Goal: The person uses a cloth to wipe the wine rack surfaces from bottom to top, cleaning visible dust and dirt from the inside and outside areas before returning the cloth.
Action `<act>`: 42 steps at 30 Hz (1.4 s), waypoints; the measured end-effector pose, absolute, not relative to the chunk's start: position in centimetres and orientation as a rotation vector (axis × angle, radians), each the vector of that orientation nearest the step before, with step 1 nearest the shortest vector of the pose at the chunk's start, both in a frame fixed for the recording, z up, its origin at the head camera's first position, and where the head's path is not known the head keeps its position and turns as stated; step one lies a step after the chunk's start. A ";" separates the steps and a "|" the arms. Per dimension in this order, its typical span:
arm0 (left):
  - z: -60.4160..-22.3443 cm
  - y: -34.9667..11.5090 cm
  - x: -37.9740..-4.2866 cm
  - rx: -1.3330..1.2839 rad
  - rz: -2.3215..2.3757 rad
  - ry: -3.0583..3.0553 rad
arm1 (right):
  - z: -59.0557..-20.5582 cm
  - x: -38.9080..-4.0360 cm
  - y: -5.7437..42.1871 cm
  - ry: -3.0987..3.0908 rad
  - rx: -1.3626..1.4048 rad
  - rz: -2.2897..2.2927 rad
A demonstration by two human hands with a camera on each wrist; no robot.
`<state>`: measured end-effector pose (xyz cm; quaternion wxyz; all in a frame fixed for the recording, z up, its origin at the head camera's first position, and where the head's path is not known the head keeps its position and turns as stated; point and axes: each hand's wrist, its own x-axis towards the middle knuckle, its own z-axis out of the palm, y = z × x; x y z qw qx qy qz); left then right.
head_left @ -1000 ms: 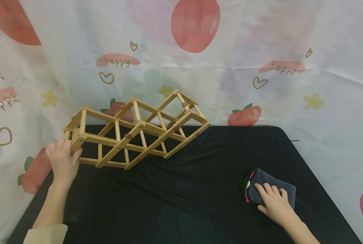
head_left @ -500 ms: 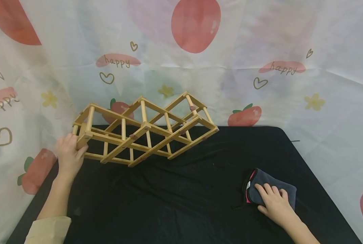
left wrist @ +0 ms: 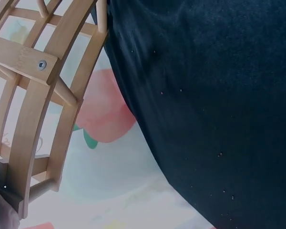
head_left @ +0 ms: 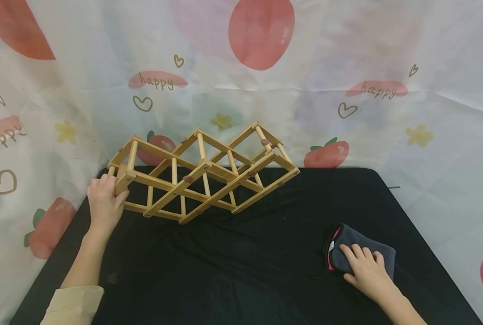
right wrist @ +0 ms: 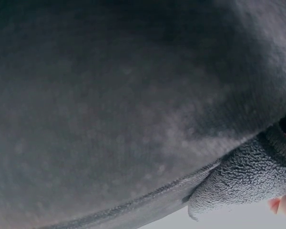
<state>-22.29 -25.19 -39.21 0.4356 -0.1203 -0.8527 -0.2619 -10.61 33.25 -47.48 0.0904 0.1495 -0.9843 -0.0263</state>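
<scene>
A folding wooden wine rack (head_left: 206,166) with a zigzag lattice of slats and dowels stretches across the left and middle of the head view. My left hand (head_left: 105,198) grips its near left end, thumb on the front side and fingers over the end slat. Close up in the left wrist view, the rack's slats (left wrist: 28,129) fill the left side, with a bolt head showing. At the right, my right hand (head_left: 365,271) rests, fingers spread, on a grey fleece pouch (head_left: 359,239) with pink lining and a small white tag. The right wrist view shows the pouch's fuzzy surface (right wrist: 243,176).
A black cloth covers the table (head_left: 241,271), with its back edge behind the rack. Behind it and at both sides hangs a pale curtain (head_left: 282,104) printed with fruit, hearts and "happy". A thin dark cord (head_left: 318,276) lies beside the pouch.
My left hand has carried the wine rack steadily to the right, its tilt about the same. The right hand and the pouch have stayed in place.
</scene>
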 end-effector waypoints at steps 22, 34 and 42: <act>-39.4 -25.0 -21.2 -0.128 -0.356 -2.151 | -46.6 -11.8 33.3 -2.784 0.482 -0.013; -39.8 -24.5 -21.1 -0.029 -0.341 -2.191 | -42.8 -14.4 31.4 -2.536 0.417 0.198; -40.2 -23.6 -21.3 0.071 -0.346 -2.151 | -42.2 -16.3 28.9 -2.341 0.398 0.293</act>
